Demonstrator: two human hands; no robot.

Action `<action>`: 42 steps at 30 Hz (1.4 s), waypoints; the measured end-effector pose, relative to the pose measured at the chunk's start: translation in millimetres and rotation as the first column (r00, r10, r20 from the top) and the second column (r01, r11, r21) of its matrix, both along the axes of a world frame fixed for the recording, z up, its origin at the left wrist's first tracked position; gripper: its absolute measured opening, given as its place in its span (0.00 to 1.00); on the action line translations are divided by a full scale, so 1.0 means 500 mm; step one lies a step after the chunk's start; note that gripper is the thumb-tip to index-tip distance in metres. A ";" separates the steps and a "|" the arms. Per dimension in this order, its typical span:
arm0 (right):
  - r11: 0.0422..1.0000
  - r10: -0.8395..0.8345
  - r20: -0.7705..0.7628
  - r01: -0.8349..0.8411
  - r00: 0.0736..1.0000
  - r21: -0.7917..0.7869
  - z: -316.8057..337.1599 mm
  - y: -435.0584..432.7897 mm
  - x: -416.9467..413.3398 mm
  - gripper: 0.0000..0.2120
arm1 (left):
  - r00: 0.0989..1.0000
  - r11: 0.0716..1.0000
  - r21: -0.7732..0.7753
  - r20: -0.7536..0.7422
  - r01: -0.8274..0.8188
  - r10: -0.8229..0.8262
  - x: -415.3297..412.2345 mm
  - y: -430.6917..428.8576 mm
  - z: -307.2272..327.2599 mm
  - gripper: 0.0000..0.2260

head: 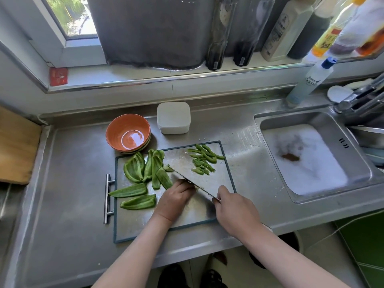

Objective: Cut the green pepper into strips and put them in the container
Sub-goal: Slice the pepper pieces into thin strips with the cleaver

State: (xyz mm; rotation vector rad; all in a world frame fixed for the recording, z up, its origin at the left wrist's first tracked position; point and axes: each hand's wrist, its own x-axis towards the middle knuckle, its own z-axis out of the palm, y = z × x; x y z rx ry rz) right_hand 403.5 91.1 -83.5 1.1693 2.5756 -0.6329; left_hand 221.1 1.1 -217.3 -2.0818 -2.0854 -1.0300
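You're partway: a few strips [202,161] lie far right on the cutting board [133,225], several large pepper pieces [143,173] wait at left, and the white container [173,117] stands beyond. Your right hand [232,206] grips the knife [185,177]; your left hand [176,200] curls beside the blade, its hold hidden.

One knife [176,172], one white container [173,117]
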 end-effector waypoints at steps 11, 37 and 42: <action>0.999 -0.035 0.036 0.036 0.999 -0.027 0.001 -0.015 -0.004 0.06 | 1.000 1.000 0.019 -0.009 0.025 -0.025 -0.003 0.005 0.009 0.08; 0.982 -0.115 0.049 0.121 0.992 -0.144 -0.036 0.014 -0.074 0.07 | 0.995 0.997 -0.010 0.061 0.079 -0.078 -0.009 0.004 0.002 0.04; 0.977 -0.145 0.044 0.151 0.988 -0.149 -0.032 0.018 -0.064 0.08 | 0.996 0.997 -0.008 0.038 0.081 -0.081 -0.010 0.003 0.002 0.05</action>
